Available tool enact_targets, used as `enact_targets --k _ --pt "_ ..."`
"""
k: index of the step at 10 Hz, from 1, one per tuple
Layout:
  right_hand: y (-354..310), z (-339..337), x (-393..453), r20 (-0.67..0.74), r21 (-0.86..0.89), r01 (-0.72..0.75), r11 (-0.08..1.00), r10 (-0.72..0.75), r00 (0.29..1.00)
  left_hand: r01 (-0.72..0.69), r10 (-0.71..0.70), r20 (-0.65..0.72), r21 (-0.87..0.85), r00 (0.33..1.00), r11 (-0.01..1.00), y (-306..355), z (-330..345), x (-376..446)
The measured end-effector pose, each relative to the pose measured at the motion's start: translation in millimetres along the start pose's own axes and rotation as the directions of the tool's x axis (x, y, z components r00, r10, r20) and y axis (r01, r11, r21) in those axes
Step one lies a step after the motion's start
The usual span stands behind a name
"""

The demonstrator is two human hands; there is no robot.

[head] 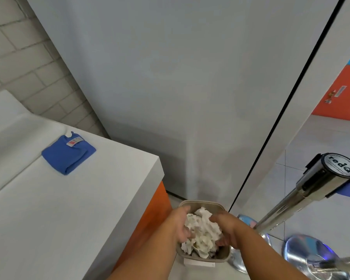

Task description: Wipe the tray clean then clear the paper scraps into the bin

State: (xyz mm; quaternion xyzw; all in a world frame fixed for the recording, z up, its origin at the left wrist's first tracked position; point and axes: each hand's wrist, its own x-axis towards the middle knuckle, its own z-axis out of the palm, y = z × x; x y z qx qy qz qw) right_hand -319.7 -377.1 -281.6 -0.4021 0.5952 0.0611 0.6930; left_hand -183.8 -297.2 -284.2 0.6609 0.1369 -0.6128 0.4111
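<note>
A bunch of crumpled white paper scraps (pixel 202 233) is pressed between my left hand (pixel 179 226) and my right hand (pixel 227 229), directly over a small grey-beige bin (pixel 200 204) on the floor. Both hands cup the paper from either side. The lower scraps reach down into the bin's mouth. A folded blue cloth (pixel 68 153) with a label lies on the white counter (pixel 69 209) at the left. No tray is in view.
The counter has an orange side panel (pixel 150 219) right beside the bin. A grey wall panel (pixel 170 98) stands behind. A chrome barrier post (pixel 319 182) with round bases (pixel 311 253) stands close on the right. A white slip (pixel 198 262) lies by the bin.
</note>
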Motion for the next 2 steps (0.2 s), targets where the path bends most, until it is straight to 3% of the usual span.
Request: enact_targets --k 1,2 --pt "1.0 -0.6 4.2 -0.07 -0.246 0.083 0.966 -0.103 0.992 -0.014 0.013 0.012 0.067 1.0 0.998 7.8 4.0 -20.5" --pt "0.8 -1.7 8.1 -0.137 -0.379 0.195 0.904 -0.264 0.955 -0.115 0.126 -0.043 0.2 0.991 0.973 0.2 1.0 -18.8"
